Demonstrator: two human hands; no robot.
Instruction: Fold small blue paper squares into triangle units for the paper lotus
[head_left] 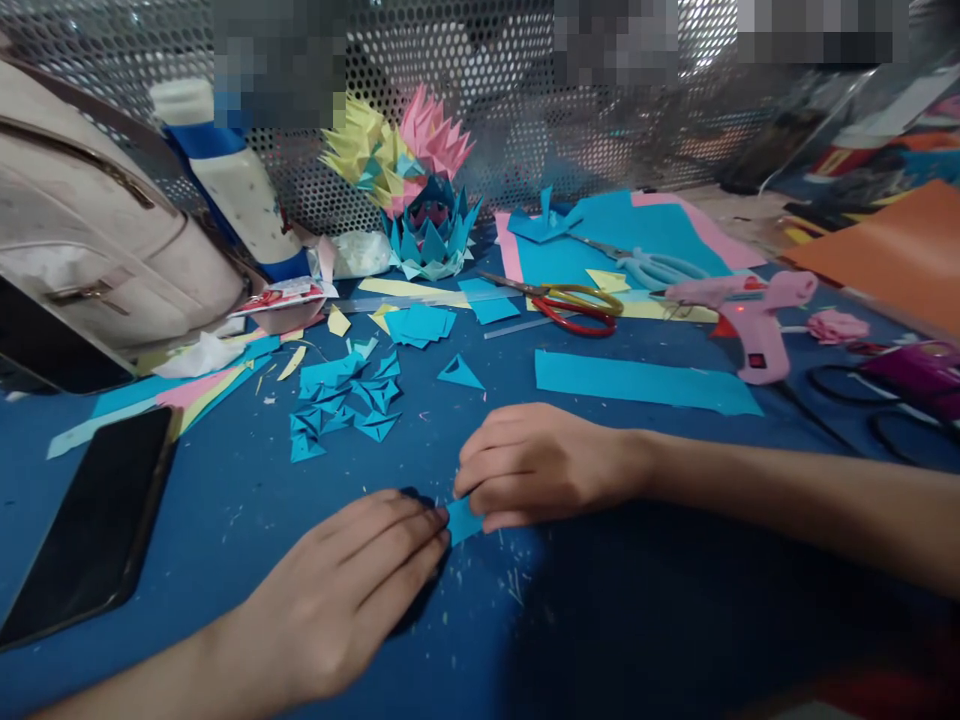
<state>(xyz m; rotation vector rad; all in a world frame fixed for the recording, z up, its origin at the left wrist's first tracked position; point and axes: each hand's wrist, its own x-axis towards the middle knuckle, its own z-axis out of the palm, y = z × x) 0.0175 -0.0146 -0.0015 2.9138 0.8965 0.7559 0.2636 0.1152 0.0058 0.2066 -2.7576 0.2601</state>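
A small blue piece of paper point(463, 521) lies on the blue table between my two hands. From the left, my left hand point(352, 580) reaches in with its fingers together and their tips at the paper's left edge. My right hand point(532, 465) has its fingers curled in and pinches the paper's right side, hiding that part. Beyond my hands sit several folded blue paper triangles point(352, 395) in a pile, and a single folded triangle point(461, 373). A long blue paper strip point(645, 381) lies beyond my right hand.
Red-and-yellow-handled scissors point(577, 308), light-blue scissors point(660, 270) and a pink glue gun point(757, 320) lie toward the back right. Folded paper flowers point(427, 225) stand at the back. To the left are a phone point(94, 520), a bottle point(240, 190) and a pale bag point(97, 220).
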